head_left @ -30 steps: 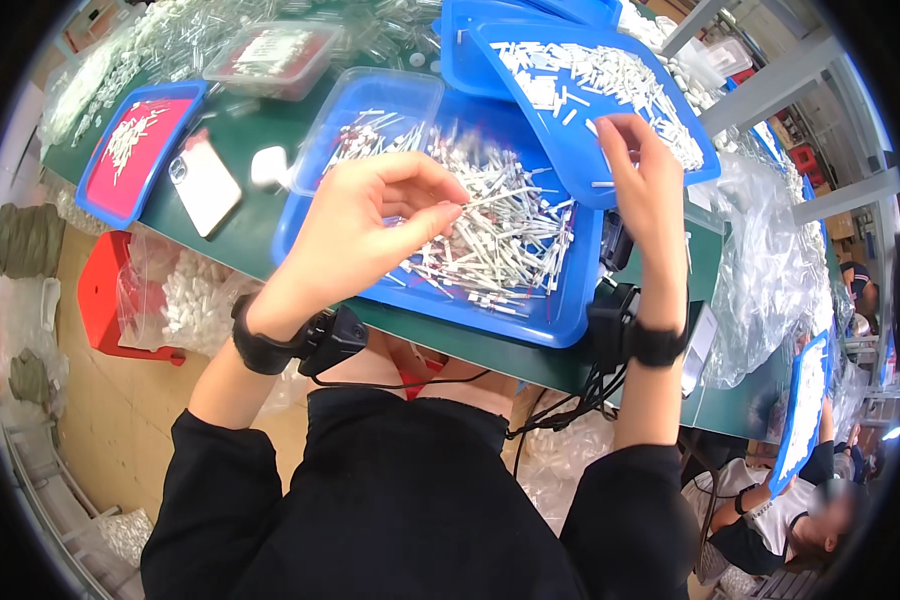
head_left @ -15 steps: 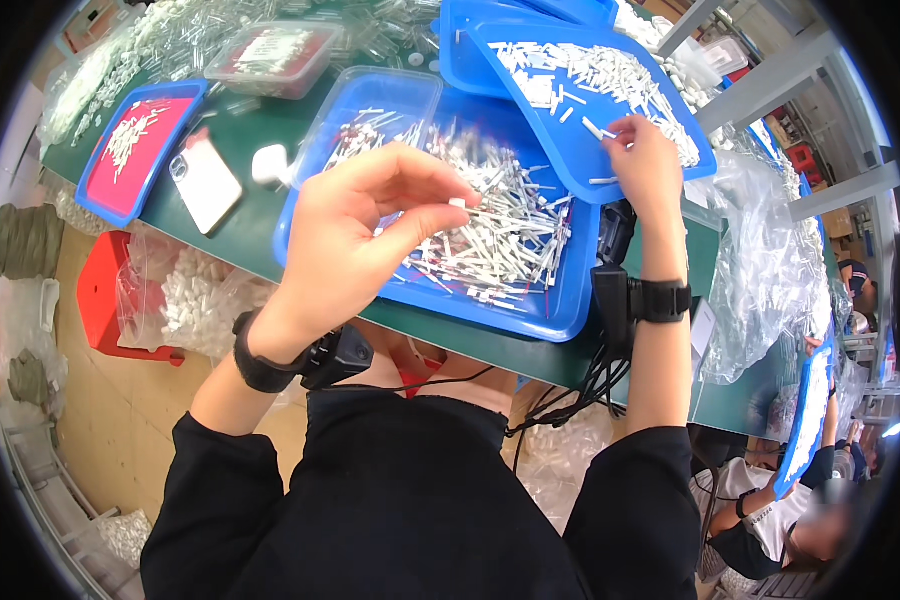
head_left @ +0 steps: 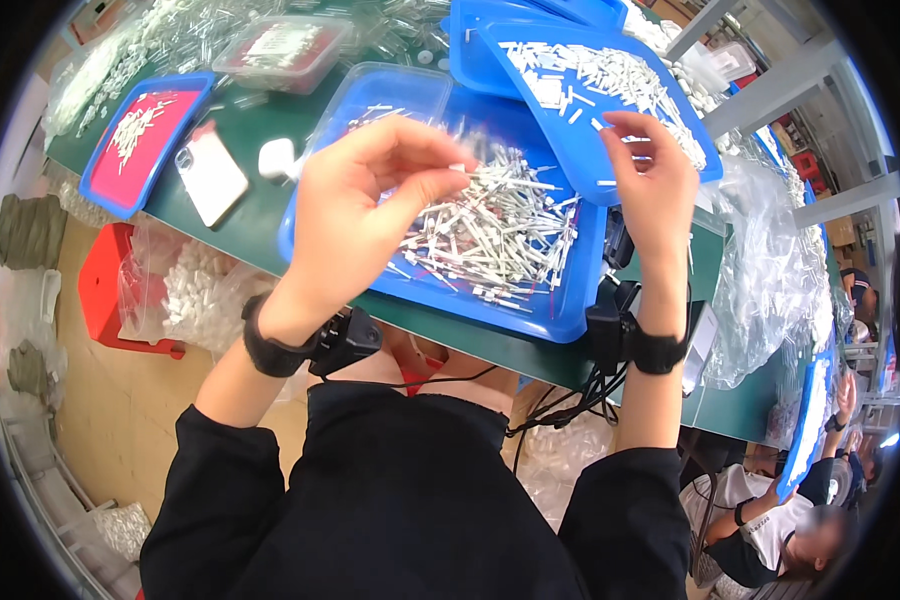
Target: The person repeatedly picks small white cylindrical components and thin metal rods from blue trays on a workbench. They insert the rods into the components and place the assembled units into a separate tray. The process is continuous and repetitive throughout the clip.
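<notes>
My left hand hovers over the large blue tray. Its thumb and forefinger pinch a small white piece; the other fingers curl behind. Beneath lies a loose pile of thin white sticks, some with reddish ends. At the right, my right hand is over the near edge of a tilted blue tray. Thumb and forefinger come together at a short white stick, which they appear to pinch. Short white pieces lie spread over that tray.
Left on the green table are a phone, a white case and a small blue-rimmed tray. A clear box stands behind. Plastic bags and a metal post border the right. Another person sits lower right.
My right wrist has drawn back toward me, while the fingertips stay near the same short stick. My left hand keeps its pinch over the pile. The view has shifted slightly.
</notes>
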A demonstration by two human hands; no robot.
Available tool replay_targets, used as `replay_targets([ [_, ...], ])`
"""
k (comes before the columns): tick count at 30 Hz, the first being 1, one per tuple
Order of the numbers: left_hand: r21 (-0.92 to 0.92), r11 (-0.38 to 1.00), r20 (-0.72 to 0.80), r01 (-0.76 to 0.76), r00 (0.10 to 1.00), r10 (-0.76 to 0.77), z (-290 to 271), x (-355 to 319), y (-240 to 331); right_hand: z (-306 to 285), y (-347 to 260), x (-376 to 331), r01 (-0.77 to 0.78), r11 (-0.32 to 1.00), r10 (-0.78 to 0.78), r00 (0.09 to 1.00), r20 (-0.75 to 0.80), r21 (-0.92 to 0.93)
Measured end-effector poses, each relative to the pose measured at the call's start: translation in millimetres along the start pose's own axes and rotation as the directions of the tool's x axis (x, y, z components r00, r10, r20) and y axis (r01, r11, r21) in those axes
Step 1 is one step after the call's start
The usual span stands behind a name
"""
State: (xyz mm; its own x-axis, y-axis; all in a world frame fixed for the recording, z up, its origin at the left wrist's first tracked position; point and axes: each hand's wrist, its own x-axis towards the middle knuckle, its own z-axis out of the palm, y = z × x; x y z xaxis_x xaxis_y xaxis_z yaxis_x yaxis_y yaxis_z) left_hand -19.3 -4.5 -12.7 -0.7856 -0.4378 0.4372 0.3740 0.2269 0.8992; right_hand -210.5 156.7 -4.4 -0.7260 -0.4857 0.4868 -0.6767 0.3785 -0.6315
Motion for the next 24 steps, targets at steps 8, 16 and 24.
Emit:
replay_targets([
  [8,0.001,1.0,-0.007,-0.022,1.0,0.022,1.5,-7.1,7.2,-15.5,-54.8,-57.5,-0.201,0.748,-0.008,0.95,0.311,0.632],
  [16,0.016,0.997,0.001,-0.072,0.997,0.072,4.9,-11.9,16.2,-25.8,-56.0,-70.0,-0.195,0.734,-0.01,0.955,0.297,0.651],
  [24,0.198,0.968,0.077,-0.154,0.987,0.142,5.5,-15.4,21.8,-20.8,-57.3,-74.1,0.013,0.884,-0.133,0.965,0.225,0.467],
])
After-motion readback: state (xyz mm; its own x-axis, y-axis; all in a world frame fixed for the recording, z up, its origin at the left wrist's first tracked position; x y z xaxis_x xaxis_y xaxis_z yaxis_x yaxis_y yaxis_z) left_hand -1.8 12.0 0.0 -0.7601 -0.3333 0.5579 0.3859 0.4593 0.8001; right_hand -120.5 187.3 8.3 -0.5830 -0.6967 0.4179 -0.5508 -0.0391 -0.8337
